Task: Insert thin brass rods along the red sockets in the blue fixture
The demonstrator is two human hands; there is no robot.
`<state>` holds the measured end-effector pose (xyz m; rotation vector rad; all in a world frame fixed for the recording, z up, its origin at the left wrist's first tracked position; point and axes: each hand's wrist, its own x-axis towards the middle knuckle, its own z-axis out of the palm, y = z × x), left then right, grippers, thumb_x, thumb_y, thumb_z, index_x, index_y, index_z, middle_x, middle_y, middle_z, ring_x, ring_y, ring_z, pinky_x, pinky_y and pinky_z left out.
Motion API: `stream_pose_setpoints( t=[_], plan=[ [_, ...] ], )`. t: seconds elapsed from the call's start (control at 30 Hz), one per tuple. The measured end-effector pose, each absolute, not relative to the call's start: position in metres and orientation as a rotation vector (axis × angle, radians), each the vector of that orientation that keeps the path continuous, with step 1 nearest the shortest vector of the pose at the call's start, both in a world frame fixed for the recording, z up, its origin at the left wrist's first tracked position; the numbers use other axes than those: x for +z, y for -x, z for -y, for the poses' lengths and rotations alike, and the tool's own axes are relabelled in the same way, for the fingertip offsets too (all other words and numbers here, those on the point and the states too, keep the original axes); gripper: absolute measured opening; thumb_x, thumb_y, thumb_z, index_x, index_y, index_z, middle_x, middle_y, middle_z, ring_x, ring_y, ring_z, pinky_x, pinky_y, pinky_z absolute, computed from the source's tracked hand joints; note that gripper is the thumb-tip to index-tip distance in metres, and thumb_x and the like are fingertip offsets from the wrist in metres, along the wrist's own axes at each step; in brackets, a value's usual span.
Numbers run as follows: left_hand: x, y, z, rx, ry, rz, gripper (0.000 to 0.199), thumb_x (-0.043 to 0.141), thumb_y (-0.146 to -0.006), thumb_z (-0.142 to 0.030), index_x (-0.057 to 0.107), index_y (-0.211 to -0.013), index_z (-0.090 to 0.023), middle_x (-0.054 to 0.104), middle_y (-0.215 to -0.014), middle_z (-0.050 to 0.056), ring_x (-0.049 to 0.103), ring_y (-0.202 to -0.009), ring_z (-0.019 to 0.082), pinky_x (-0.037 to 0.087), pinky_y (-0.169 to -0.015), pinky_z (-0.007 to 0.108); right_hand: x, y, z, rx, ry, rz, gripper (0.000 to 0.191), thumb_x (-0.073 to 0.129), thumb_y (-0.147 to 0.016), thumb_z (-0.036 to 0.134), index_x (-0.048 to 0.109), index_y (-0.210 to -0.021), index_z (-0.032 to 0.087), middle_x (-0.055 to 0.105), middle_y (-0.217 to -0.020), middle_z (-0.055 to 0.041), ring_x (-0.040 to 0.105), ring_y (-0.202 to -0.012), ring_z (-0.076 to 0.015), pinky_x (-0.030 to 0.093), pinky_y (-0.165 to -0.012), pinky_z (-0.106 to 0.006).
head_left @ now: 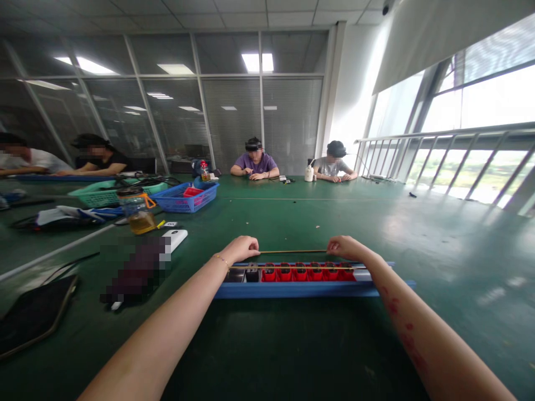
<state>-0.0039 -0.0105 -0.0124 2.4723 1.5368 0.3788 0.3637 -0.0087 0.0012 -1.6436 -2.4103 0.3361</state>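
A thin tan strand [293, 252] runs straight between my hands, just beyond the blue tray; whether it is a stick or a stretched band I cannot tell. My left hand [243, 248] pinches its left end, and the fingers of my right hand [346, 247] are closed on its right end. Below it lies the long blue tray [309, 289], holding a row of several red cups [300, 273] with dark contents. A black block [252, 273] sits left of the cups. Another thin tan strand [309, 268] crosses above the row. My right wrist hides part of the tray's right end.
To the left are a white-ended device [178, 238], a jar of amber liquid [140, 211], a blue basket [188, 201], a green basket [94, 195] and a dark flat object [35, 312]. Several people sit around the far table edges. A white bottle [309, 174] stands far ahead.
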Motion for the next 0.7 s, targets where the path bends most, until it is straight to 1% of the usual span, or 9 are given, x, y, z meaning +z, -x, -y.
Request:
stream_pose_setpoints(
  t=[0.1, 0.17, 0.23, 0.3, 0.37, 0.53, 0.7],
  plan=[
    [-0.012, 0.003, 0.011, 0.372, -2.474, -1.543, 0.022, 0.054, -0.074, -0.041, 0.062, -0.079, -0.021, 0.066, -0.077, -0.001, 0.059, -0.07, 0.013, 0.038, -0.059, 0.019, 0.016, -0.366, 0.017, 0.367, 1.617, 2.416, 0.023, 0.055, -0.072, 0.034, 0.067, -0.083, 0.019, 0.068, -0.083, -0.0048, 0.061, -0.078, -0.0193, 0.045, -0.068, -0.025],
    [-0.012, 0.003, 0.011, 0.367, -2.475, -1.545, 0.022, 0.054, -0.075, -0.041, 0.062, -0.079, -0.021, 0.066, -0.078, -0.001, 0.059, -0.07, 0.013, 0.038, -0.059, 0.02, 0.032, -0.369, 0.026, 0.409, 1.586, 2.438, 0.027, 0.054, -0.073, 0.041, 0.066, -0.084, 0.019, 0.068, -0.082, -0.0046, 0.061, -0.076, -0.0191, 0.045, -0.066, -0.025],
    [-0.012, 0.003, 0.011, 0.362, -2.474, -1.55, 0.021, 0.054, -0.075, -0.041, 0.062, -0.079, -0.022, 0.066, -0.078, -0.001, 0.059, -0.07, 0.013, 0.039, -0.059, 0.02, 0.05, -0.373, 0.037, 0.495, 1.541, 2.488, 0.034, 0.052, -0.073, 0.048, 0.066, -0.083, 0.019, 0.068, -0.077, -0.003, 0.061, -0.069, -0.0174, 0.046, -0.061, -0.024],
    [-0.012, 0.003, 0.011, 0.359, -2.472, -1.554, 0.022, 0.054, -0.074, -0.041, 0.062, -0.079, -0.022, 0.066, -0.078, -0.001, 0.059, -0.07, 0.013, 0.039, -0.059, 0.02, 0.067, -0.376, 0.05, 0.694, 1.491, 2.566, 0.043, 0.049, -0.073, 0.056, 0.065, -0.086, 0.018, 0.067, -0.08, -0.0036, 0.06, -0.062, -0.0159, 0.045, -0.055, -0.024],
    [-0.011, 0.003, 0.011, 0.356, -2.467, -1.557, 0.022, 0.054, -0.074, -0.041, 0.062, -0.079, -0.022, 0.066, -0.079, -0.001, 0.059, -0.071, 0.013, 0.039, -0.059, 0.02, 0.077, -0.378, 0.06, 0.809, 1.506, 2.62, 0.048, 0.05, -0.071, 0.061, 0.064, -0.085, 0.018, 0.067, -0.082, -0.0044, 0.059, -0.06, -0.0153, 0.043, -0.05, -0.023],
    [-0.011, 0.003, 0.012, 0.352, -2.457, -1.57, 0.022, 0.054, -0.074, -0.043, 0.062, -0.079, -0.022, 0.066, -0.079, -0.001, 0.059, -0.07, 0.013, 0.039, -0.058, 0.02, 0.074, -0.375, 0.065, 0.923, 1.671, 2.692, 0.053, 0.061, -0.058, 0.063, 0.06, -0.083, 0.016, 0.065, -0.075, -0.0043, 0.057, -0.056, -0.015, 0.038, -0.043, -0.022],
    [-0.011, 0.002, 0.011, 0.35, -2.457, -1.574, 0.023, 0.053, -0.074, -0.043, 0.062, -0.079, -0.022, 0.066, -0.078, -0.001, 0.059, -0.07, 0.013, 0.039, -0.058, 0.02, 0.069, -0.374, 0.061, 1.044, 1.656, 2.654, 0.048, 0.06, -0.062, 0.059, 0.057, -0.084, 0.016, 0.065, -0.07, -0.0037, 0.055, -0.054, -0.014, 0.038, -0.043, -0.021]
  ],
)
